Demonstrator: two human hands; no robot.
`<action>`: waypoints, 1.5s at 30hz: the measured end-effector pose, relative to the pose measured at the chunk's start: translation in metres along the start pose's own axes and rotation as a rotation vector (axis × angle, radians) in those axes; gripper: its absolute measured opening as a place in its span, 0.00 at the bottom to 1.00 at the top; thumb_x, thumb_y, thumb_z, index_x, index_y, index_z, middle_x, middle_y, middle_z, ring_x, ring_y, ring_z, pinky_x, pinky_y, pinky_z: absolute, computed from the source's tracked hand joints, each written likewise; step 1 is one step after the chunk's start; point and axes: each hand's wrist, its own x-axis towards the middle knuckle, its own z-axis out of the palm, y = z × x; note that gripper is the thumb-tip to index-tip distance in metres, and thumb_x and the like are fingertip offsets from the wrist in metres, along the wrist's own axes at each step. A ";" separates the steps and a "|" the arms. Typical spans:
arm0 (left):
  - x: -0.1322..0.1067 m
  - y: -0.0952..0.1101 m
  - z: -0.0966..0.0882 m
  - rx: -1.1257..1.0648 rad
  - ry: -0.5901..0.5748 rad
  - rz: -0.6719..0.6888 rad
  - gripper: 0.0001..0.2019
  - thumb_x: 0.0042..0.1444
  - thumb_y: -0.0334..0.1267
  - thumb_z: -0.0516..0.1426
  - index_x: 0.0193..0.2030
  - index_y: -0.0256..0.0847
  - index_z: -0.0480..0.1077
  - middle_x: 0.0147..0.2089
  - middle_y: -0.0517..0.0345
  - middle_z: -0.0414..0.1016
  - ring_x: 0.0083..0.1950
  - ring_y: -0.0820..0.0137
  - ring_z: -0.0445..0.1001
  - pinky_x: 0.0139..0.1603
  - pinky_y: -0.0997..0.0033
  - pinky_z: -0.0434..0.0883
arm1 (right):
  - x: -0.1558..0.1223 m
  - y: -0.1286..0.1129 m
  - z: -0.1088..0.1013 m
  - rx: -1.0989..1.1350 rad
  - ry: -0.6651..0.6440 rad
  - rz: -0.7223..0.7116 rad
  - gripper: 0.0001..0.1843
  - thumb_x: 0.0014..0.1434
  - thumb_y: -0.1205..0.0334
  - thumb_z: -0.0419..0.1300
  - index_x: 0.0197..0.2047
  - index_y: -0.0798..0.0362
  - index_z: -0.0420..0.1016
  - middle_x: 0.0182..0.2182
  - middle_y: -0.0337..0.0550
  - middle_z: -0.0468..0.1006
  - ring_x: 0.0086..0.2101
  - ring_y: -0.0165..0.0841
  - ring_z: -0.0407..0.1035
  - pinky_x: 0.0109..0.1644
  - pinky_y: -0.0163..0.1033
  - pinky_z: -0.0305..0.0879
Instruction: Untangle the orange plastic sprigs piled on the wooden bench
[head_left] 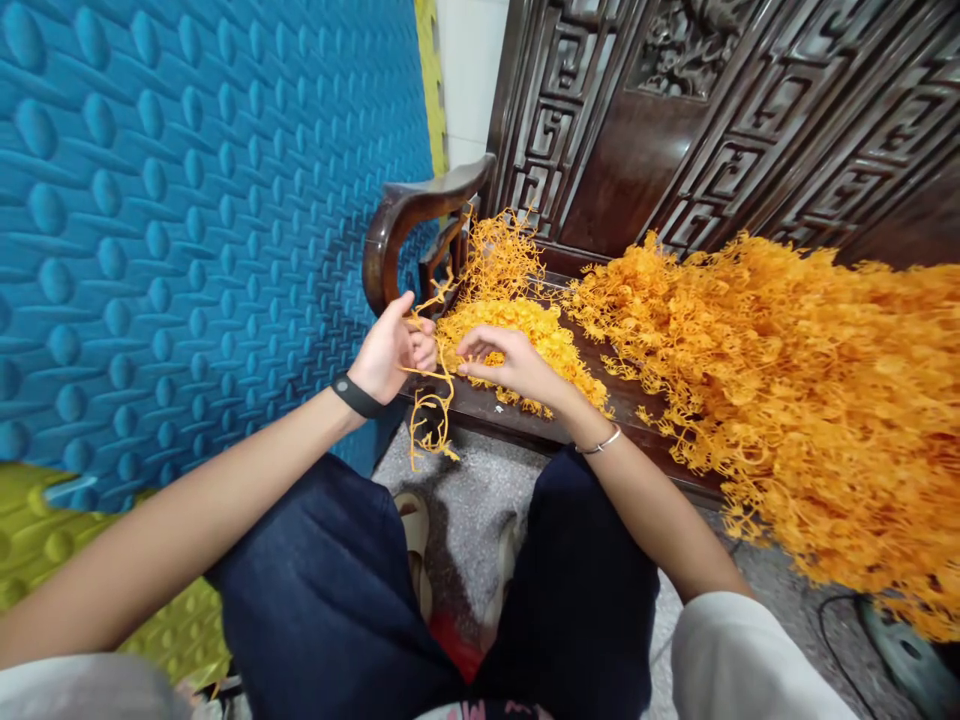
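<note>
My left hand (397, 350) is closed around a thin, branching orange plastic strand (448, 385), its fingers curled and thumb raised. Loose ends of the strand dangle below the hand and poke up above it. Just to the right, my right hand (514, 362) has its thumb and fingertips drawn close together in a pinch near the strand. Whatever is between those fingertips is too small to make out. Beneath and behind the right hand lies a pile of yellow-orange plastic pieces (559, 335). Beyond it sits a looser tangle of branching orange strands (499, 255).
A dark carved wooden bench (630, 160) with a curved armrest (390, 225) stands in front. A large orange heap (840, 400) spreads over its right side. Blue foam matting (187, 200) rises at left. A dark device with a cable (915, 650) lies at lower right.
</note>
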 end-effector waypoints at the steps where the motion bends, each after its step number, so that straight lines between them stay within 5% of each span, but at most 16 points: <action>1: 0.000 0.000 0.000 0.035 0.042 0.022 0.25 0.58 0.58 0.41 0.21 0.41 0.57 0.12 0.65 0.52 0.15 0.76 0.54 0.20 0.75 0.56 | 0.001 0.000 -0.001 0.040 0.040 0.015 0.09 0.52 0.58 0.63 0.35 0.52 0.71 0.34 0.39 0.74 0.36 0.30 0.68 0.42 0.38 0.64; 3: -0.002 -0.002 0.000 0.173 0.140 0.129 0.23 0.53 0.60 0.49 0.22 0.41 0.56 0.14 0.66 0.53 0.17 0.76 0.55 0.21 0.74 0.57 | 0.001 -0.003 -0.005 0.145 0.132 0.035 0.09 0.52 0.58 0.63 0.36 0.51 0.71 0.36 0.40 0.74 0.38 0.30 0.68 0.43 0.39 0.64; 7: -0.007 -0.012 0.003 0.567 0.310 0.534 0.22 0.41 0.48 0.65 0.21 0.40 0.55 0.23 0.65 0.60 0.26 0.76 0.61 0.30 0.74 0.61 | -0.001 -0.014 -0.008 0.310 0.287 0.022 0.12 0.50 0.56 0.65 0.37 0.50 0.71 0.39 0.39 0.74 0.40 0.30 0.68 0.46 0.40 0.65; 11: -0.014 -0.017 0.012 0.685 0.203 0.726 0.22 0.36 0.43 0.68 0.33 0.39 0.63 0.40 0.57 0.69 0.45 0.68 0.69 0.46 0.67 0.66 | -0.004 -0.021 -0.001 0.417 0.297 0.037 0.17 0.45 0.54 0.68 0.38 0.49 0.71 0.39 0.38 0.74 0.38 0.30 0.70 0.47 0.40 0.67; 15: -0.015 -0.020 0.017 0.530 -0.036 0.559 0.27 0.37 0.39 0.68 0.44 0.39 0.63 0.46 0.53 0.73 0.49 0.66 0.72 0.49 0.65 0.68 | -0.006 -0.022 0.004 0.484 0.282 0.088 0.20 0.41 0.55 0.70 0.36 0.49 0.70 0.33 0.36 0.75 0.34 0.29 0.71 0.42 0.39 0.69; 18: -0.013 -0.021 0.018 0.459 -0.037 0.366 0.21 0.41 0.40 0.66 0.40 0.37 0.64 0.29 0.59 0.75 0.31 0.71 0.74 0.35 0.70 0.70 | -0.006 -0.023 0.002 0.476 0.330 0.097 0.21 0.39 0.55 0.72 0.35 0.50 0.71 0.32 0.36 0.75 0.31 0.28 0.70 0.39 0.38 0.68; 21: -0.011 -0.021 0.019 0.421 -0.018 0.225 0.18 0.41 0.40 0.66 0.35 0.37 0.64 0.15 0.68 0.66 0.16 0.78 0.62 0.20 0.77 0.60 | -0.005 -0.021 -0.001 0.461 0.347 0.069 0.20 0.39 0.56 0.72 0.35 0.51 0.72 0.31 0.35 0.75 0.30 0.26 0.68 0.38 0.36 0.67; 25: -0.010 -0.021 0.021 0.399 -0.047 0.143 0.14 0.42 0.38 0.66 0.29 0.38 0.64 0.11 0.73 0.56 0.12 0.83 0.50 0.15 0.79 0.47 | -0.004 -0.018 0.000 0.452 0.303 0.087 0.20 0.41 0.56 0.71 0.37 0.51 0.72 0.27 0.34 0.74 0.29 0.27 0.67 0.38 0.37 0.67; 29: -0.009 -0.022 0.021 0.473 -0.134 0.106 0.12 0.47 0.40 0.63 0.22 0.37 0.66 0.09 0.70 0.53 0.12 0.82 0.49 0.16 0.76 0.46 | -0.002 -0.018 0.003 0.470 0.305 0.143 0.20 0.39 0.56 0.71 0.36 0.50 0.72 0.26 0.34 0.74 0.28 0.28 0.68 0.36 0.38 0.68; 33: -0.008 -0.019 0.024 0.449 -0.077 0.063 0.09 0.51 0.40 0.59 0.27 0.36 0.72 0.10 0.70 0.50 0.12 0.82 0.48 0.15 0.77 0.47 | 0.002 -0.013 0.002 0.504 0.432 0.192 0.17 0.38 0.60 0.70 0.32 0.51 0.70 0.25 0.34 0.74 0.29 0.29 0.69 0.40 0.40 0.69; 45: 0.009 -0.024 0.039 0.185 0.098 0.039 0.09 0.50 0.31 0.57 0.23 0.37 0.61 0.16 0.70 0.52 0.14 0.84 0.47 0.13 0.82 0.46 | 0.023 0.010 0.008 0.589 0.842 0.281 0.14 0.43 0.69 0.58 0.27 0.49 0.54 0.25 0.34 0.67 0.33 0.30 0.70 0.47 0.42 0.67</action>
